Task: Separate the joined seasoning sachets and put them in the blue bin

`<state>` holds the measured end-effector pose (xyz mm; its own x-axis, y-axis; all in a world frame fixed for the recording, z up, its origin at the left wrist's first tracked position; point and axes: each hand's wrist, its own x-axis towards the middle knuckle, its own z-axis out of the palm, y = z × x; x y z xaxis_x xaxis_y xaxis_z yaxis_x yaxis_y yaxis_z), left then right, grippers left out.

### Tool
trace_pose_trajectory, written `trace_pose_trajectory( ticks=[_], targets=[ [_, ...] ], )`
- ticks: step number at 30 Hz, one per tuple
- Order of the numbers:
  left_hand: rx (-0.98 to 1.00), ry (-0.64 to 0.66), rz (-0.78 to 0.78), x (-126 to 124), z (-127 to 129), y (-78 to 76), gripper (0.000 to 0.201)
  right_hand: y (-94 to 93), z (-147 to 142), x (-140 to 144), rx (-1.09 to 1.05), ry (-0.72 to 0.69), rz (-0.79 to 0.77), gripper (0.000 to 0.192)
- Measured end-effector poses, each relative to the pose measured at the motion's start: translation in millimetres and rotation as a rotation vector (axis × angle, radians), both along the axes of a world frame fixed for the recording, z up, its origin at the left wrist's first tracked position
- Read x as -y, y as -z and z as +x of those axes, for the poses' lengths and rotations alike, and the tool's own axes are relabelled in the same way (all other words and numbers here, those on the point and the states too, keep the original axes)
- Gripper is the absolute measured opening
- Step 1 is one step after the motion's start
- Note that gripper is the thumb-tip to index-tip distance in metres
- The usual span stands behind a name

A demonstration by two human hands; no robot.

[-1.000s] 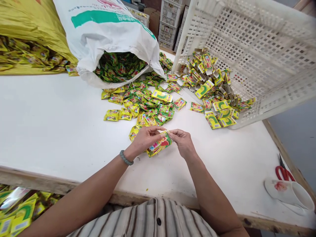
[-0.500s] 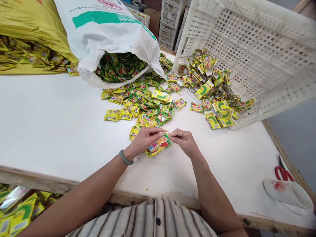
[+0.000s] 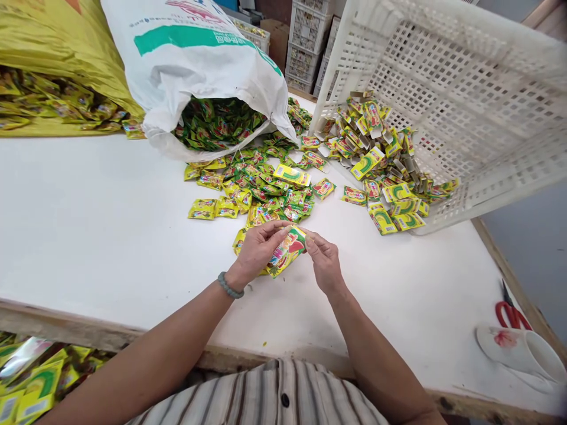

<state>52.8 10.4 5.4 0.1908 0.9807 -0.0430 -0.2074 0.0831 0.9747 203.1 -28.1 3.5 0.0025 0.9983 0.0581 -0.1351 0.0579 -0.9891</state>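
Note:
A small yellow and green candy box [image 3: 287, 252] with a printed front is held between both hands above the white table [image 3: 133, 236]. My left hand [image 3: 258, 248] is closed on its upper left side, thumb on the front. My right hand [image 3: 325, 258] pinches its upper right edge. Just beyond the hands lies a heap of green and yellow candy sachets [image 3: 266, 189]. Several sachets sit partly behind my left hand. An upright-printed yellow box [image 3: 292, 175] rests on the heap.
A white sack [image 3: 199, 71] spills green sachets. Left of it a yellow sack [image 3: 57, 41] holds yellow ones. At right a tipped white plastic crate [image 3: 469, 100] has many small boxes [image 3: 398, 192] at its mouth. Red-handled scissors [image 3: 511, 313] and a white cup [image 3: 509, 348] lie near the right edge.
The box has turned more upright, its printed front still facing me. My right hand has shifted slightly down and left, with its thumb now along the box's upper right edge.

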Motion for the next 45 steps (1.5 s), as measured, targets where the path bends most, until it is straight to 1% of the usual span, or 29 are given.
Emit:
trace_pose_trajectory(
  ticks=[3,6,9,12,15,17,19,21,24,26,27,29,31,32,34,37,40,43,45],
  targets=[
    [-0.056,-0.018,0.059,0,-1,0.2,0.035,0.2,3,-1,-0.055,-0.03,-0.038,0.031],
    [-0.109,-0.028,0.12,0,-2,-1.4,0.034,-0.6,10,-4,-0.026,-0.013,-0.061,0.027],
    [-0.186,-0.049,0.202,1,-3,-2.6,0.034,-3.4,17,-7,0.028,0.06,-0.075,0.02],
    [-0.258,-0.047,0.286,4,-4,-2.8,0.035,-6.5,19,-9,0.018,0.144,-0.111,0.017],
    [-0.377,-0.036,0.425,6,-4,-3.4,0.035,-9.3,17,-9,0.01,0.232,-0.146,0.017],
    [-0.449,-0.042,0.545,8,-3,-3.6,0.035,-11.5,14,-8,0.055,0.272,-0.117,0.017],
    [-0.481,-0.048,0.609,9,-2,-2.8,0.036,-13.5,13,-6,0.123,0.288,-0.072,0.016],
    [-0.473,-0.044,0.562,9,-1,-1.1,0.04,-14.6,12,-5,0.165,0.292,-0.061,0.016],
    [-0.397,0.025,0.366,8,1,0.8,0.049,-14.7,12,-6,0.139,0.306,-0.108,0.019],
    [-0.35,0.052,0.287,8,2,0.1,0.05,-14.9,13,-6,0.093,0.3,-0.145,0.021],
    [-0.328,0.049,0.267,8,2,-0.9,0.049,-15.4,14,-7,0.061,0.278,-0.162,0.023],
    [-0.251,0.032,0.21,8,2,-3.2,0.049,-16.9,16,-7,-0.018,0.191,-0.197,0.025],
    [-0.125,0.045,0.107,7,1,-5.0,0.054,-18.1,18,-7,-0.081,0.108,-0.216,0.025],
    [-0.062,0.057,0.05,6,1,-5.5,0.056,-18.3,18,-7,-0.097,0.091,-0.214,0.025],
    [0.032,0.068,-0.035,5,1,-6.0,0.057,-17.8,18,-7,-0.104,0.102,-0.194,0.024],
    [0.083,0.059,-0.078,5,1,-7.3,0.053,-16.5,16,-8,-0.143,0.134,-0.178,0.024],
    [0.078,0.045,-0.051,6,1,-9.3,0.053,-16.7,14,-9,-0.196,0.161,-0.2,0.029],
    [0.086,0.04,-0.044,6,2,-9.2,0.052,-17.4,13,-9,-0.177,0.192,-0.234,0.031],
    [0.112,0.058,-0.079,5,2,-7.6,0.052,-17.7,14,-9,-0.151,0.207,-0.252,0.031]
  ],
)
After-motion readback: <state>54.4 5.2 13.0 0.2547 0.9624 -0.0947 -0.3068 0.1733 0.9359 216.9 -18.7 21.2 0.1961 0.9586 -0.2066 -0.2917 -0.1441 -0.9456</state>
